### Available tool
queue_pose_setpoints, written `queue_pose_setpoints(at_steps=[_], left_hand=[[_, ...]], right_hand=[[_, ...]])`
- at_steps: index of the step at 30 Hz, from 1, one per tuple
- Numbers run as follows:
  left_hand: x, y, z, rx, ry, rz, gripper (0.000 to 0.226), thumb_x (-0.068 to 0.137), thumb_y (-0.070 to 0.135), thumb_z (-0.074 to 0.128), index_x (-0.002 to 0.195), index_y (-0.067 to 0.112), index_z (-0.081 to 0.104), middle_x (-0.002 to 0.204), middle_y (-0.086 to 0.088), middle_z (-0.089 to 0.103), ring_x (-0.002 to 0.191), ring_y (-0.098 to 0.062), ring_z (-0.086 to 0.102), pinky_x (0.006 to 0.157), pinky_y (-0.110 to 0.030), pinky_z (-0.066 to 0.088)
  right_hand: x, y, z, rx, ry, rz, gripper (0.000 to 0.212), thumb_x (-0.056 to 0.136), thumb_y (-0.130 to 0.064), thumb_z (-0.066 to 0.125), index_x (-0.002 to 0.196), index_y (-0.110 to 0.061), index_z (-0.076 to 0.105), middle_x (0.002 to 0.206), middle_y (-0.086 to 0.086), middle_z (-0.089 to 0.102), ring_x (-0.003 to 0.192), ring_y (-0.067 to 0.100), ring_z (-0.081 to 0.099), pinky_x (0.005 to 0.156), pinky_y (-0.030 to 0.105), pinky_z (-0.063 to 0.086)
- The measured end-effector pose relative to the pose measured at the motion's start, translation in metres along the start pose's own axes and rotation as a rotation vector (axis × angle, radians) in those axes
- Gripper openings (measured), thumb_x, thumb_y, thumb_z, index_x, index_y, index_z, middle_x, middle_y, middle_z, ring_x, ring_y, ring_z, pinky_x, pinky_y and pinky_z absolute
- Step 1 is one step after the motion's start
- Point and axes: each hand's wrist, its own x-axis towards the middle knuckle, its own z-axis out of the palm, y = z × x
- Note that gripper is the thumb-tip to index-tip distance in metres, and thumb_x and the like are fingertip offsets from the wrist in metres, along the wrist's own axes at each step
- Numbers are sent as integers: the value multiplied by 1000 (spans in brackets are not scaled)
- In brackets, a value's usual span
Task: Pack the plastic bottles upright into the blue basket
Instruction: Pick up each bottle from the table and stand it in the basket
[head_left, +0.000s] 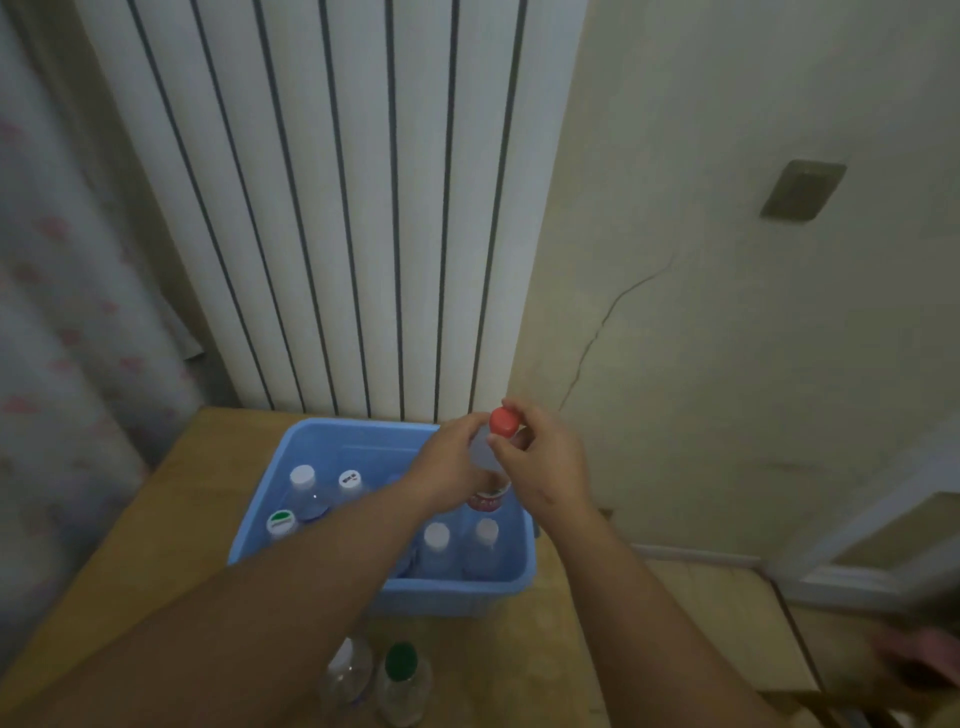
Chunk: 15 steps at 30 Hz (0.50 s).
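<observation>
I hold the clear plastic bottle with the red cap (503, 422) upright, fingers (524, 415) of my left hand (452, 462) and right hand (540, 462) wrapped round it, over the blue plastic basket (452, 584); five capped bottles (436, 535) stand below my fingers, and two loose bottles (402, 675) still wait on the bench (545, 649).

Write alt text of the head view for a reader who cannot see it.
The left hand and right hand hold a red-capped bottle upright at the far right of a blue basket on a table. Five capped bottles show inside; two bottles stand in front.
</observation>
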Motion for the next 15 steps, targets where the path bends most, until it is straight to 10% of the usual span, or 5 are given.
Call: queue_pose_setpoints(at_steps=[15], left_hand=[[30, -41, 21, 417, -309, -39, 40, 75, 51, 70, 111, 38, 57, 104, 10, 69, 95, -10, 64, 90, -37, 53]], right_hand=[[23, 70, 44, -60, -175, 169, 34, 82, -22, 70, 114, -25, 60, 90, -9, 59, 80, 5, 55, 58, 2, 32]])
